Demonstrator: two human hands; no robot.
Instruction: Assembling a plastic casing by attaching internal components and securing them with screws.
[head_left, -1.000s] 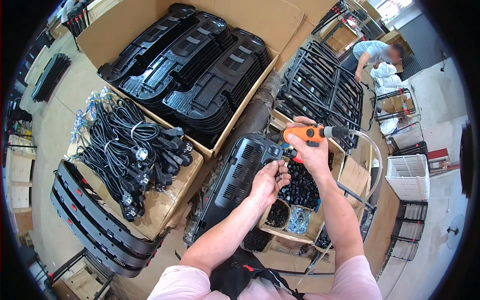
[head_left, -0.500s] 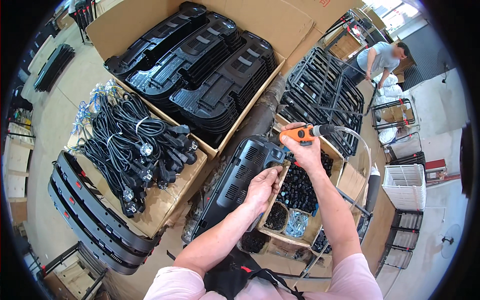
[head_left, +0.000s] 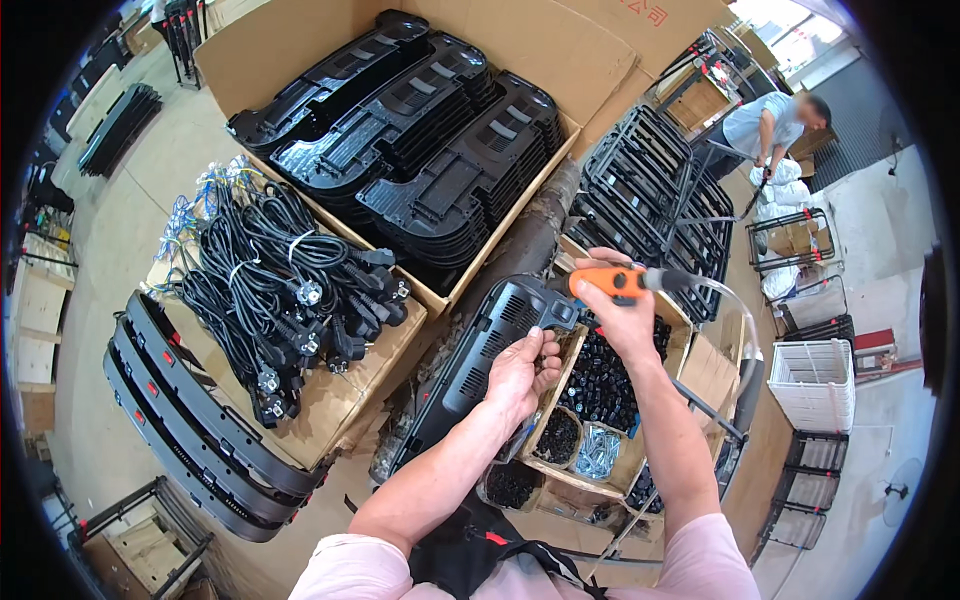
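Note:
My right hand (head_left: 622, 312) is wrapped round an orange air screwdriver (head_left: 608, 283) with a clear hose at its back end. The driver's front end is over the upper end of a black plastic cover (head_left: 490, 345) with vent slots; the tip's contact is hidden. My left hand (head_left: 522, 372) lies at the cover's right side, fingers curled in and thumb pressed to them; anything between them is too small to make out. Just right of that hand, a cardboard box (head_left: 690, 345) holds small black plastic parts (head_left: 605, 385), black screws (head_left: 557, 438) and silver screws (head_left: 597, 450).
A large carton (head_left: 610, 50) of stacked black covers (head_left: 460, 170) stands at the far left. Bundled black power cables (head_left: 270, 270) lie on another box, beside curved black panels (head_left: 190, 430). Black metal frames (head_left: 650, 200) stand beyond the driver. At far right, a person (head_left: 772, 130) handles a frame.
The whole view has shifted slightly. My left hand has drawn a little left, its fingers more curled. The screwdriver stays at the cover's upper end. The person at far right leans lower.

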